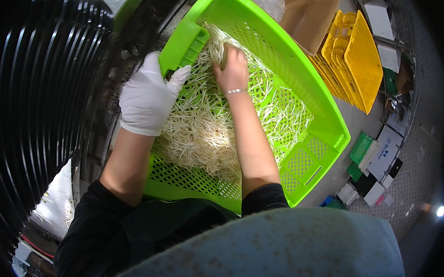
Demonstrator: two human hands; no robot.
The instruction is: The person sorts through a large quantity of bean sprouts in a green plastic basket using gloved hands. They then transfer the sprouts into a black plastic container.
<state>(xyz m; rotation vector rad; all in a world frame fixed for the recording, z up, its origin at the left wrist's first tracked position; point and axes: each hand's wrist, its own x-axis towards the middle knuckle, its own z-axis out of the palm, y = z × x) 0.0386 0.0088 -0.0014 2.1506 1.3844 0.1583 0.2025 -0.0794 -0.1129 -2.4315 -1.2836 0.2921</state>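
Observation:
A bright green plastic crate (pixel 316 94) with mesh-like perforated walls lies before me. Pale bean sprouts (pixel 203 137) are heaped thickly on its near left side and scattered thinly towards the right. My left hand (pixel 148 96), in a white glove, grips the crate's left end at the handle, its thumb over the rim. Bare and wearing a thin bracelet (pixel 235 91), my right hand (pixel 234 68) is inside the crate near the far left corner. Its thumb and fingers close around a tuft of sprouts there; the fingertips are partly hidden.
A black ribbed hose (pixel 45 101) fills the left side. Beyond the crate are a cardboard box (pixel 309 18), a clear plastic bag (pixel 266 2) and stacked yellow crates (pixel 360 63). Green and white containers (pixel 364 151) stand farther right. A blue-grey cap brim (pixel 276 252) covers the lower view.

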